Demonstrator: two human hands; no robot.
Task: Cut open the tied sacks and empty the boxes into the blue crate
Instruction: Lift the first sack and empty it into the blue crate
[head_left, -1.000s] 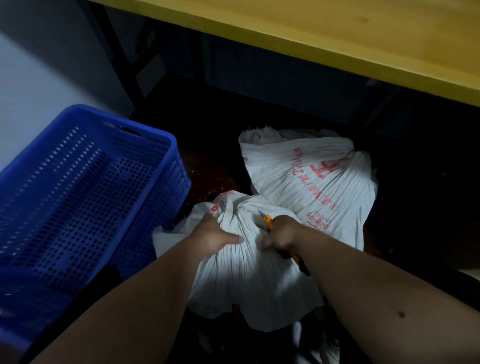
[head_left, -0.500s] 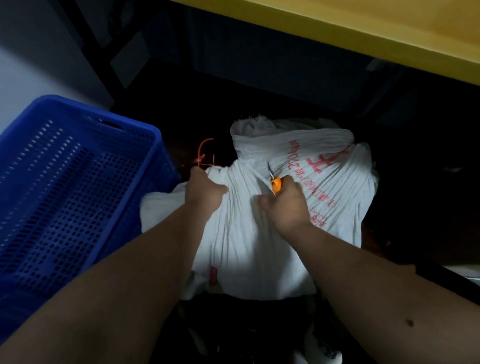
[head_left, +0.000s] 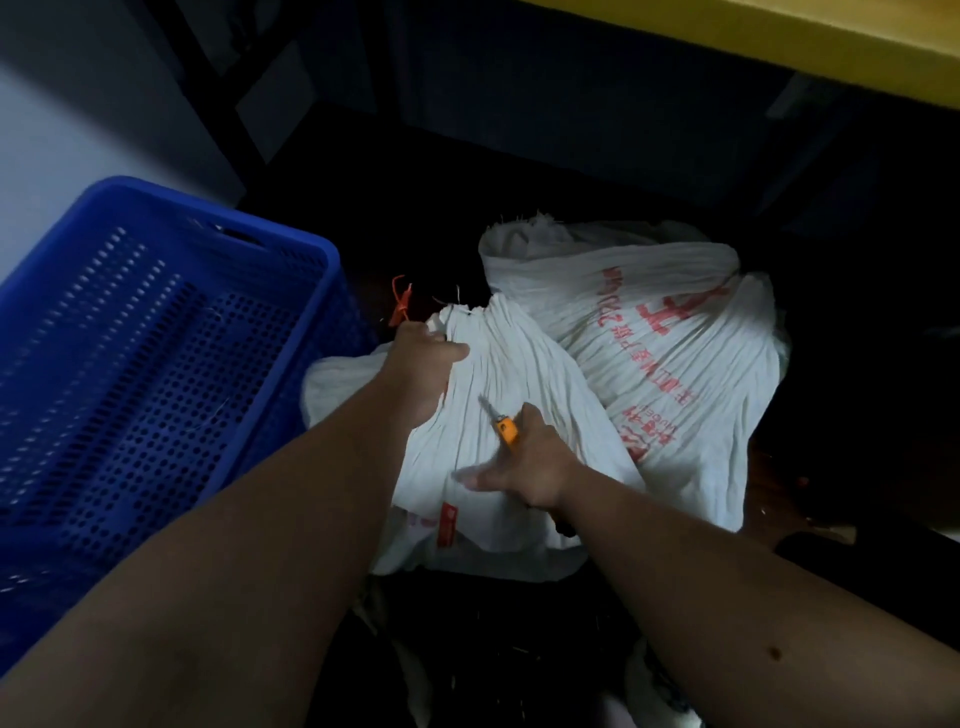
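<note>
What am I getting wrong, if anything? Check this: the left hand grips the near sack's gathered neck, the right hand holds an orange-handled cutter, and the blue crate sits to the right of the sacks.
One thing is wrong: the blue crate sits to the left of the sacks, as the head view shows. The rest stands: the left hand grips the near sack's gathered neck, and the right hand holds an orange-handled cutter.

the blue crate (head_left: 156, 332) looks like hard, perforated plastic with a slight sheen. both white sacks (head_left: 498, 395) (head_left: 675, 353) are woven, matt and finely creased, red print on the far one. the yellow tabletop (head_left: 779, 36) is smooth, matt.
</note>
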